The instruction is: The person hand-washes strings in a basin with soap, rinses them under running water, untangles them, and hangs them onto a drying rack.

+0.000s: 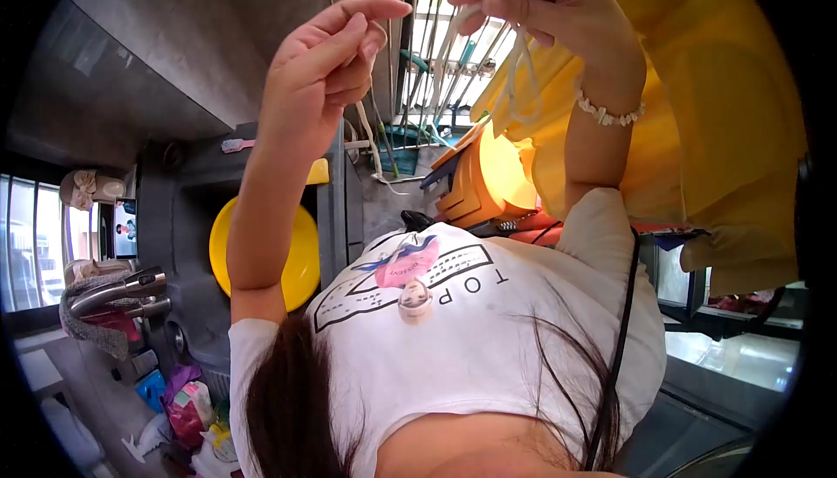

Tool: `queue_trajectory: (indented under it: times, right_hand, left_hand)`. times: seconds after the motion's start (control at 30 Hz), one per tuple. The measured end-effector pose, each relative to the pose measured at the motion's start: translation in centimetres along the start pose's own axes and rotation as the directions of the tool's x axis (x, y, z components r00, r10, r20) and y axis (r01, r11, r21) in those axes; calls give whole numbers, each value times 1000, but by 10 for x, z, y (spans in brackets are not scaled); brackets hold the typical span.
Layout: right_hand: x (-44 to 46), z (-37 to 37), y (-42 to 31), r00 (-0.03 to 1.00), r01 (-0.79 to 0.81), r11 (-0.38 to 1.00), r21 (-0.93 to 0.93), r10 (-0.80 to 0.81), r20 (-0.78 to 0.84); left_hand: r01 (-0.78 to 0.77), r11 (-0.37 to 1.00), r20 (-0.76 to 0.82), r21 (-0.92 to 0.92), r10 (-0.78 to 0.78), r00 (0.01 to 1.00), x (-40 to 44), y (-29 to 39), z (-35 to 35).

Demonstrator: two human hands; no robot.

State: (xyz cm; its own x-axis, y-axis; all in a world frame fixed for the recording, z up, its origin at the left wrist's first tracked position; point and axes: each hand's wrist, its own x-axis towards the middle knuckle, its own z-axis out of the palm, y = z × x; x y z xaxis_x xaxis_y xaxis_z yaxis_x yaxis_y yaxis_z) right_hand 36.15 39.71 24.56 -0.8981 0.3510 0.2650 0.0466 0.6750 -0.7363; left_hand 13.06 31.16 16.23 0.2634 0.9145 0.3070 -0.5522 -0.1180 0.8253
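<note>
My left hand (327,59) is raised at the upper left, its lower fingers curled in and its index finger pointing right. A thin white cord (370,133) comes out below those curled fingers and trails to the floor. Across from it, my right hand (545,3) pinches a white cord loop (523,77) between thumb and fingers, and the loop hangs below the hand. A pale bracelet (610,116) circles my right wrist. The two hands are apart. Whether both cord parts belong to one piece I cannot tell.
Left of me is a dark sink (192,208) with a yellow basin (301,260), a metal tap (118,293) and a pink brush (237,145). Yellow cloth (724,85) hangs at the right, by an orange container (475,181). A barred window (436,68) lies ahead.
</note>
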Motion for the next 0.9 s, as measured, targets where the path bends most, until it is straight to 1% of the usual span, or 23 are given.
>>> queue_trajectory:
  times: [0.03,0.07,0.1,0.13,0.2,0.27,0.3,0.33,0.37,0.4,0.43,0.47,0.53,0.6,0.63,0.67,0.7,0.73,0.77,0.8,0.83,0.87,0.9]
  right_hand:
    - [2,4,1,997,25,995,99,-17,-79]
    - [2,6,-3,992,38,987,156,-18,-128]
    - [3,8,-6,984,56,976,211,-18,-177]
    - [2,9,-9,984,59,977,205,-22,-178]
    - [2,12,-10,957,50,982,182,5,-290]
    - [3,13,-6,951,56,984,171,0,-310]
    - [4,13,-6,944,59,984,166,-1,-331]
    - [5,13,-9,944,63,985,163,-5,-331]
    - [5,14,-15,939,-40,992,119,78,-334]
    - [5,15,-18,929,-82,995,50,94,-357]
    - [4,16,-22,918,-126,992,-18,110,-380]
    - [4,16,-26,907,-173,981,-83,126,-402]
    - [-5,2,-5,994,-65,971,-228,44,-100]
    - [-10,-1,14,984,8,974,-225,31,173]
    - [-8,-7,16,908,113,954,-279,14,418]
    - [-5,0,5,821,-89,960,-264,221,526]
    - [0,2,19,720,-30,982,-187,151,678]
    - [6,9,22,686,8,991,-135,93,721]
    - [10,16,16,701,56,996,-70,11,713]
    - [16,22,12,704,98,995,-6,-65,707]
    - [19,25,11,703,109,993,53,-115,702]
    - [31,31,9,573,375,917,139,-347,743]
    - [33,34,5,533,408,895,182,-395,749]
  left_hand:
    - [12,993,-48,118,-7,999,0,-4,3]
    - [8,993,-42,118,-3,999,0,-8,5]
    - [-11,964,-84,264,34,996,1,-13,8]
    - [-23,914,-120,406,78,990,1,-17,11]
    - [-54,886,-96,461,111,989,2,-26,9]
    - [-159,813,76,560,141,987,5,-33,2]
    - [-82,818,56,569,61,997,4,-29,3]
    - [-85,816,56,571,65,996,4,-26,3]
    - [-61,851,44,522,45,998,3,-23,3]
    - [-35,882,31,470,23,999,2,-19,3]
    - [-8,954,20,300,2,1000,1,-10,-1]
    - [-10,952,19,305,4,1000,0,-2,-8]
    - [-23,993,92,117,13,996,1,12,-21]
    - [-60,985,68,161,49,996,0,24,-11]
    - [-103,919,92,380,74,993,1,27,-7]
    - [-136,795,102,591,94,990,2,33,-5]
    - [-177,773,194,609,71,978,2,38,-1]
    - [-246,718,233,651,120,965,4,39,5]
    - [-309,650,270,694,162,949,6,39,10]
    - [-481,466,365,743,320,874,5,42,22]
    - [-518,263,394,814,406,824,3,47,29]
    - [-497,-147,484,855,570,664,2,44,36]
    - [-442,-297,528,846,580,621,-2,54,43]
